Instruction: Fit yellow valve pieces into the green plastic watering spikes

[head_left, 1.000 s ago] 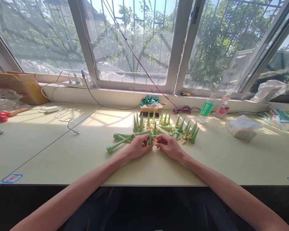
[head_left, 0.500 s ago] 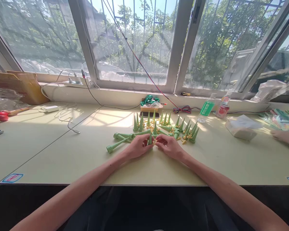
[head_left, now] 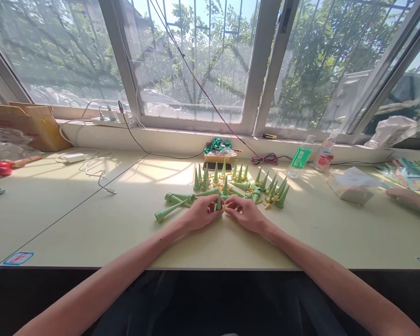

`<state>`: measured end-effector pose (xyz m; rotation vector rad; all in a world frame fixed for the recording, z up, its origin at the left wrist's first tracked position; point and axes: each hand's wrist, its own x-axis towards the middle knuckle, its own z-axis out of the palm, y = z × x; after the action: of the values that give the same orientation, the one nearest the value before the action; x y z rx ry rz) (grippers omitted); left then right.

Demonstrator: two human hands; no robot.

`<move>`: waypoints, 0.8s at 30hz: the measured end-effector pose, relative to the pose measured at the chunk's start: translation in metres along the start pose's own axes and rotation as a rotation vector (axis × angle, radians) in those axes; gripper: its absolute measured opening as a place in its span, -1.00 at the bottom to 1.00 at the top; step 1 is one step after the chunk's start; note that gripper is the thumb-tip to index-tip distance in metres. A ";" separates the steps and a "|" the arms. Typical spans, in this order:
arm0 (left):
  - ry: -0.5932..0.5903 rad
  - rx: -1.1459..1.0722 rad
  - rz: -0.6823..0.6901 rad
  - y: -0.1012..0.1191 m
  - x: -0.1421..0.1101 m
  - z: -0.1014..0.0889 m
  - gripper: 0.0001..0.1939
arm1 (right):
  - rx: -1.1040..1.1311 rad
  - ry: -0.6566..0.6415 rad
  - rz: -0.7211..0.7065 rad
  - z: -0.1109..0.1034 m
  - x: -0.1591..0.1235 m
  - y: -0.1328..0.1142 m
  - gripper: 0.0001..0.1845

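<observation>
My left hand (head_left: 205,211) is closed round a green watering spike (head_left: 219,202), which stands point up near the middle of the table. Beside it, my right hand (head_left: 244,213) pinches a small yellow valve (head_left: 224,208) against the spike's lower side. The fingers partly hide where the two parts meet. Just beyond my hands, more green spikes (head_left: 205,180) stand upright in a loose arc, several with yellow pieces at their bases. Longer green spikes (head_left: 168,212) lie flat to the left of my left hand. Loose yellow valves (head_left: 267,205) lie to the right.
Behind the spikes are a dark phone (head_left: 217,166) and a small box (head_left: 218,157) with green stuff. A bottle (head_left: 300,157), a can (head_left: 323,160) and a tissue pack (head_left: 353,185) stand at right. Another person's hand (head_left: 404,195) reaches in at the far right. A white cable (head_left: 100,175) lies left.
My hands hold almost the same pose at the spike, with only slight finger movement. The other person's hand at the far right has shifted a little to the left.
</observation>
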<state>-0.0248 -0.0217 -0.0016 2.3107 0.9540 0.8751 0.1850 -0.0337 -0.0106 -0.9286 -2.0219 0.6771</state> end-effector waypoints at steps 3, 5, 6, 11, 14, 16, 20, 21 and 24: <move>0.000 0.005 0.008 0.000 0.000 0.000 -0.89 | -0.003 0.004 -0.008 0.000 0.000 -0.001 -0.79; -0.001 0.003 0.011 0.000 0.000 0.000 -0.89 | -0.001 0.005 -0.016 -0.001 0.000 -0.001 -0.80; -0.002 0.001 0.012 0.000 0.000 -0.001 -0.89 | 0.001 0.006 -0.018 -0.001 0.000 -0.001 -0.81; -0.012 0.004 0.006 0.002 0.000 -0.001 -0.89 | 0.001 -0.006 -0.019 -0.001 0.000 -0.002 -0.89; -0.008 0.003 0.000 0.002 0.000 -0.001 -0.89 | -0.011 0.001 -0.021 -0.001 0.000 -0.003 -0.87; -0.009 -0.001 -0.002 0.002 0.000 -0.001 -0.89 | -0.012 0.005 -0.028 -0.001 0.000 -0.004 -0.83; -0.009 -0.006 0.001 0.002 0.000 -0.001 -0.89 | -0.005 -0.002 -0.035 -0.001 0.001 -0.003 -0.81; -0.010 -0.007 0.001 0.002 0.000 -0.001 -0.89 | -0.003 -0.004 -0.034 -0.001 0.001 -0.002 -0.82; -0.017 -0.012 0.000 0.002 0.000 -0.002 -0.89 | 0.010 -0.016 -0.032 0.000 0.001 -0.001 -0.84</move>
<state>-0.0253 -0.0224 0.0004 2.3042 0.9389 0.8579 0.1845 -0.0338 -0.0092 -0.8864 -2.0413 0.6783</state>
